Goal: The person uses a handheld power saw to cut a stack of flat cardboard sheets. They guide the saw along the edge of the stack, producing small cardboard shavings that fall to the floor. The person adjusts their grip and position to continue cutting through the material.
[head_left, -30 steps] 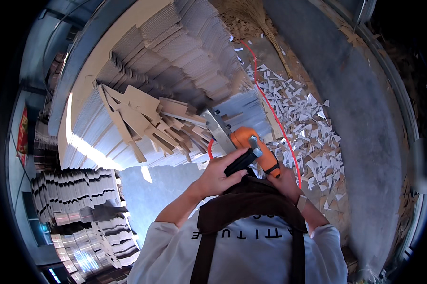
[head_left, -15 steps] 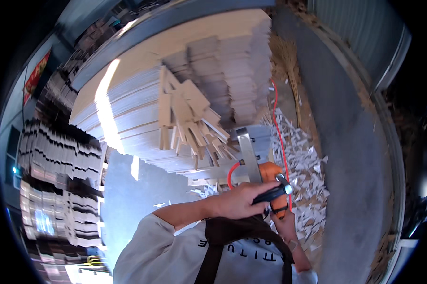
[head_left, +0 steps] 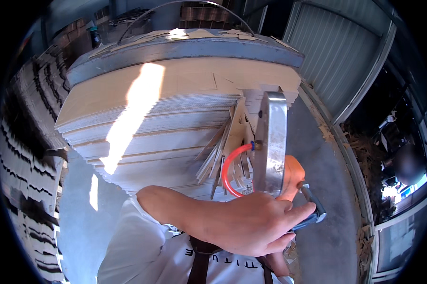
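Observation:
My left hand [head_left: 256,217] is closed round the dark side handle [head_left: 310,213] of an orange air tool [head_left: 291,177], its index finger lying along the handle. From the tool a broad metal bar [head_left: 274,137] rises toward the right end of a tall stack of cardboard sheets [head_left: 147,137]. A red hose [head_left: 228,170] loops from the bar's left side. Below my left hand, part of my right arm [head_left: 277,264] shows; the right hand's fingers are hidden. Loose cardboard strips [head_left: 237,132] hang and lean at the stack's right side, partly behind the bar.
A metal beam [head_left: 185,59] crosses the top of the stack, with cardboard scraps [head_left: 199,34] on it. More stacked cardboard [head_left: 31,189] stands at the left. A corrugated metal wall [head_left: 329,52] and grey floor [head_left: 317,137] are at the right.
The view has turned, bringing the beam and stack top further into sight. The tool has come up closer, its bar now more upright. The left arm now covers the right hand.

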A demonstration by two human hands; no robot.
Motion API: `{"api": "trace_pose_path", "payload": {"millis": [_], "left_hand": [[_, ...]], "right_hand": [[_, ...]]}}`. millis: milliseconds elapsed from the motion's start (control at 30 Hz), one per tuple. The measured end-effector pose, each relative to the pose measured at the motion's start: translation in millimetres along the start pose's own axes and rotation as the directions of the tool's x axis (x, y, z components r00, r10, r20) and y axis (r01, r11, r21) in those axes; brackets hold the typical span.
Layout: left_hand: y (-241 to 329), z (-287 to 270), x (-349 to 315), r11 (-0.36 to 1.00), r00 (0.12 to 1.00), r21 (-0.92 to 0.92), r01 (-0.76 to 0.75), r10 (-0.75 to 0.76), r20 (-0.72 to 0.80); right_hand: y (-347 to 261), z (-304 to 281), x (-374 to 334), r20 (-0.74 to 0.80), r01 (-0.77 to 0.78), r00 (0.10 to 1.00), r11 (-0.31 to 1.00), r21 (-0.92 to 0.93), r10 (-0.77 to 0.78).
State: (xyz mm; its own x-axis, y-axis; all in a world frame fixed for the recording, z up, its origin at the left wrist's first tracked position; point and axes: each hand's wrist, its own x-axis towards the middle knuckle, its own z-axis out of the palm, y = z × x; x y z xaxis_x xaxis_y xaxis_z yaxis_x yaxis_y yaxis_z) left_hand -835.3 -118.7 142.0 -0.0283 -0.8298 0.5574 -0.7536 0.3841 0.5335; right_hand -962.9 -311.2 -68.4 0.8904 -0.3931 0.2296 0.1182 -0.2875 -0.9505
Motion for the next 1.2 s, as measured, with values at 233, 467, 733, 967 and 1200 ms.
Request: {"api": "trace_pose_path", "payload": {"millis": [233,467,733,967,1200], "left_hand": [[5.9,-54.4,-24.2,0.984,0.989,-0.102,0.149,-0.147,0.022],[4.6,-59.6,-28.6,0.969,0.99,-0.232,0.088,-0.112,-0.092],[4.2,-71.8,-31.8,0.979,0.986,-0.174,0.104,-0.124,-0.108],[8.4,-72.7,-28.2,0.983,0.99,-0.164,0.082,-0.099,-0.097],[-1.0,-59.5,-29.5,0.964,0.988,-0.236,0.121,-0.14,-0.067]], "right_hand": [[-51.0,46.3,0.4,-0.051,-0.03,0.998,0.997,-0.072,0.026],[-95.3,55.2,-10.9,-0.174,-0.111,0.979,0.994,-0.023,0.105],[-84.1,42.8,-13.1,0.0,-0.304,0.952,0.949,-0.084,0.306],[-84.3,51.8,-14.7,-0.129,-0.179,0.975,0.984,0.019,0.18],[-84.4,53.6,-22.7,-0.083,-0.284,0.955,0.959,0.021,0.285]]}}
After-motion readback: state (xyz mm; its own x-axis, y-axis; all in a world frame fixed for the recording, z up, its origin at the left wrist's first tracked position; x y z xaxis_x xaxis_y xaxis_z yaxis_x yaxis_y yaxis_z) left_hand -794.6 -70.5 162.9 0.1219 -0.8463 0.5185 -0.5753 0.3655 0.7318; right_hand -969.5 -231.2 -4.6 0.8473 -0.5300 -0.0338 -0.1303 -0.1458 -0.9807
